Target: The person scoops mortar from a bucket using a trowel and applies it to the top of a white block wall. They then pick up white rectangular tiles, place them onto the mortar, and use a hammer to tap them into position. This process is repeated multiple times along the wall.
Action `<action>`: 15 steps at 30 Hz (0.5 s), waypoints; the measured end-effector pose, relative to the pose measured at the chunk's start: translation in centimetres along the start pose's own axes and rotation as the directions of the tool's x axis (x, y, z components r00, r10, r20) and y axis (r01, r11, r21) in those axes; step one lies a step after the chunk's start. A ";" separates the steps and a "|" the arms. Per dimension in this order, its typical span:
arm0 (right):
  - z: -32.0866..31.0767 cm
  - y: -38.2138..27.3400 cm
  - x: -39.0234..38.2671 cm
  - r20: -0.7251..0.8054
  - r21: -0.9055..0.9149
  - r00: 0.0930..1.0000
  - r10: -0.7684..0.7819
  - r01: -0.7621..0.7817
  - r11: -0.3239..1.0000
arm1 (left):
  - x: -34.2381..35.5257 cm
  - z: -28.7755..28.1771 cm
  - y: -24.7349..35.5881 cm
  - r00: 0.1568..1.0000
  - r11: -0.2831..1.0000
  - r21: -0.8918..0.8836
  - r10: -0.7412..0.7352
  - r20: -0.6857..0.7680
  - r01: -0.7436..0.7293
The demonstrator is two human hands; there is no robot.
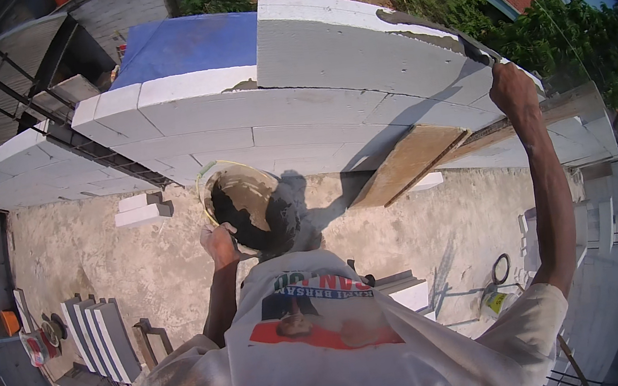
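Note:
My left hand (220,244) is closed on the near-left rim of a round bucket (249,184), which holds dark wet mortar (229,213). A pale wire handle curves around the bucket's far side. At the upper right, my right hand (514,90) grips a trowel (474,51), mostly seen edge-on, at the top edge of the white block wall (197,114). Grey mortar (420,28) lies along the top of a large white block (335,37), left of the trowel. Some mortar spills over that block's near face.
A wooden board (407,164) leans against the wall on the right. Steel bars (97,154) cross the wall at left. Loose white blocks (141,209) lie on the concrete floor (99,260), with more stacked blocks (100,338) at lower left. A blue sheet (184,45) lies beyond the wall.

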State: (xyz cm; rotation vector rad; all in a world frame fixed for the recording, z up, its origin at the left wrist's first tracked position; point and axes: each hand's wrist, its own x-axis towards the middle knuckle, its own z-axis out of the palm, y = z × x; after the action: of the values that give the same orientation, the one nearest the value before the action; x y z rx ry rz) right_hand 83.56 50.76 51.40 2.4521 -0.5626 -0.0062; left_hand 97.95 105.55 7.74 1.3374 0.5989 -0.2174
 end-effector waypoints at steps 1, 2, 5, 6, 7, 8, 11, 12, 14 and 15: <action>0.6 1.8 0.0 0.032 -0.009 0.999 -0.003 0.003 1.000 | -0.1 0.6 -0.1 1.000 0.998 -0.052 -0.025 0.018 0.026; 0.3 2.5 0.4 0.065 -0.006 0.997 0.031 -0.030 1.000 | -0.5 0.9 0.1 0.998 0.998 -0.067 -0.015 0.056 0.019; -1.2 1.8 0.1 0.100 0.047 0.972 0.214 -0.220 0.974 | -2.0 2.6 2.6 0.989 0.998 -0.060 -0.001 0.146 0.009; -0.3 0.8 -0.7 0.086 0.089 0.965 0.249 -0.257 0.962 | -3.0 3.2 3.8 0.987 1.000 -0.016 -0.011 0.162 0.014; 0.6 -0.2 -1.3 0.067 0.136 0.958 0.280 -0.287 0.948 | -2.9 3.3 3.7 0.985 1.000 0.025 0.006 0.175 -0.010; 1.1 -0.9 -3.7 0.040 0.169 0.947 0.319 -0.321 0.932 | -2.7 4.0 3.3 0.975 0.998 0.066 0.003 0.223 -0.018; 1.0 -10.3 -9.5 -0.014 0.734 0.992 0.126 -0.075 0.675 | -5.6 5.9 6.8 0.972 0.992 0.124 -0.034 0.234 0.005; 0.4 -14.1 -10.9 0.070 0.732 0.997 0.030 -0.072 0.677 | -5.4 5.9 6.4 0.967 0.987 0.156 -0.008 0.254 -0.033; 0.5 -22.0 -14.4 0.276 0.665 0.959 -0.072 -0.136 0.734 | -5.0 6.6 5.6 0.949 0.970 0.222 0.029 0.315 -0.103; 1.0 -25.6 -15.9 0.216 0.692 0.969 -0.124 -0.062 0.719 | -5.4 7.1 5.9 0.940 0.956 0.268 0.023 0.340 -0.120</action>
State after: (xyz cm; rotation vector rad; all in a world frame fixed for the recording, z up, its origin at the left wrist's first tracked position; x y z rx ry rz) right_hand 79.04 74.90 33.94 3.2390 -0.7312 -0.1431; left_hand 98.24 99.18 16.35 1.5548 0.2347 -0.4746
